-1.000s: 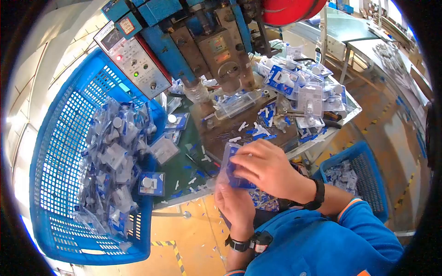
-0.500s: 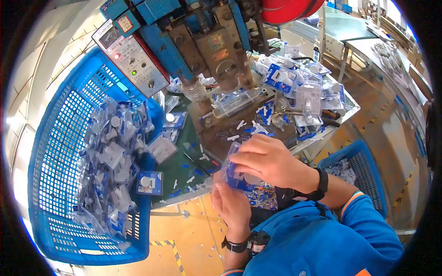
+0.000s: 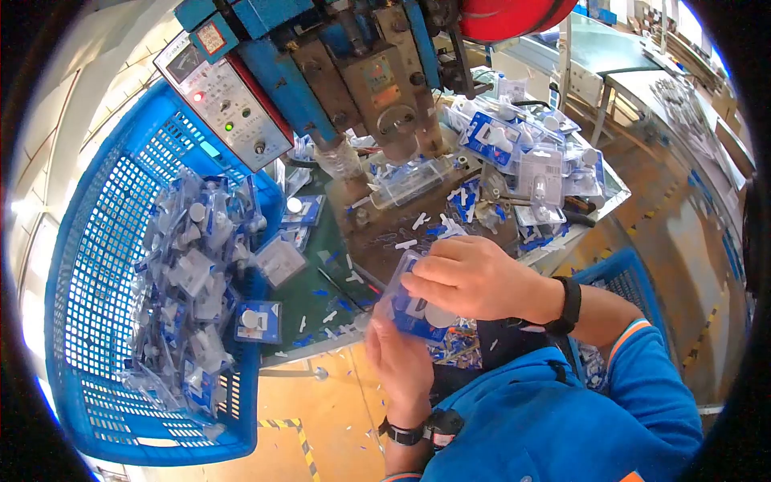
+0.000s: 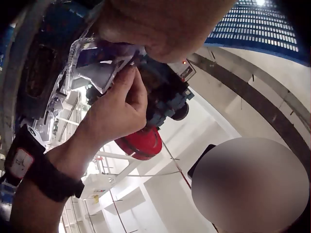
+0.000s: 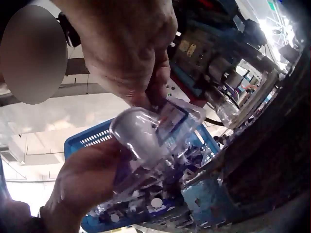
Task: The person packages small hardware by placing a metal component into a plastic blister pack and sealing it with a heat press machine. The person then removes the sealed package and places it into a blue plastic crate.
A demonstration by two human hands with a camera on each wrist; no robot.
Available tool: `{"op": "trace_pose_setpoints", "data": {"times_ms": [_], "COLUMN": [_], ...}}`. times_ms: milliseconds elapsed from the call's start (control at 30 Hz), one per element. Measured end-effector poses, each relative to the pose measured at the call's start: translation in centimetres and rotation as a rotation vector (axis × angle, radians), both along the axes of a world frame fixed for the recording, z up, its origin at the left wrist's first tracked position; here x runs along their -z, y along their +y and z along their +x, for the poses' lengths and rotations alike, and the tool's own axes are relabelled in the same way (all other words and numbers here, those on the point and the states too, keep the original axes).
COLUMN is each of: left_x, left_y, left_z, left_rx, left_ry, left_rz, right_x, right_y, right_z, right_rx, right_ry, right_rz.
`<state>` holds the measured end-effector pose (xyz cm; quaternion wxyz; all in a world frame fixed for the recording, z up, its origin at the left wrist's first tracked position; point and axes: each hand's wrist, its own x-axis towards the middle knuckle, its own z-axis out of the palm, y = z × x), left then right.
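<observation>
Both hands hold one clear blister pack with a blue card (image 3: 419, 320) in front of the machine, at the near edge of the bench. The left hand (image 3: 401, 361) pinches its lower left edge between thumb and fingers. From above and to the right, the right hand (image 3: 478, 281) grips the upper part with curled fingers. A round, pale bulge of the pack (image 5: 137, 131) faces the right wrist camera, below the right hand (image 5: 129, 53). In the left wrist view the left hand (image 4: 114, 111) pinches the pack's edge, and the clear plastic (image 4: 92, 73) shows beside the fingertips.
A blue basket (image 3: 68, 321) full of packs stands at the left. The press (image 3: 377, 80) rises behind the hands, with its control box (image 3: 229, 104) beside it. More packs (image 3: 542, 173) are heaped at the right, and scraps (image 3: 353, 277) litter the bench. Another basket (image 3: 642, 281) is at the lower right.
The pack has tilted so that more of its blue card and round bulge shows. Both hands keep hold of it, and the left hand has shifted slightly left and down.
</observation>
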<state>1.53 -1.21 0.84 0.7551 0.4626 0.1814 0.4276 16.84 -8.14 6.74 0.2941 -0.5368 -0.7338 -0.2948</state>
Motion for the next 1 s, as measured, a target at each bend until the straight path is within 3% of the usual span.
{"op": "trace_pose_setpoints", "data": {"times_ms": [100,300,900,1000], "left_x": [-0.2,0.1,-0.9,-0.6], "left_y": [0.1,-0.6,-2.1,-1.3], "left_z": [0.0,0.8,0.2,0.3], "left_rx": [0.041,0.032,-0.051,-0.067], "left_ry": [-0.071,-0.139,-0.017,-0.045], "left_rz": [-0.080,0.033,0.053,0.111], "right_x": [0.1,-0.6,-2.8,-2.3], "right_y": [0.3,0.0,-0.4,-0.9], "right_z": [0.1,-0.4,-0.3,-0.5], "right_rx": [-0.039,-0.071,-0.264,-0.139], "right_ry": [-0.060,-0.042,-0.121,0.062], "right_rz": [0.043,0.016,-0.174,-0.226]}}
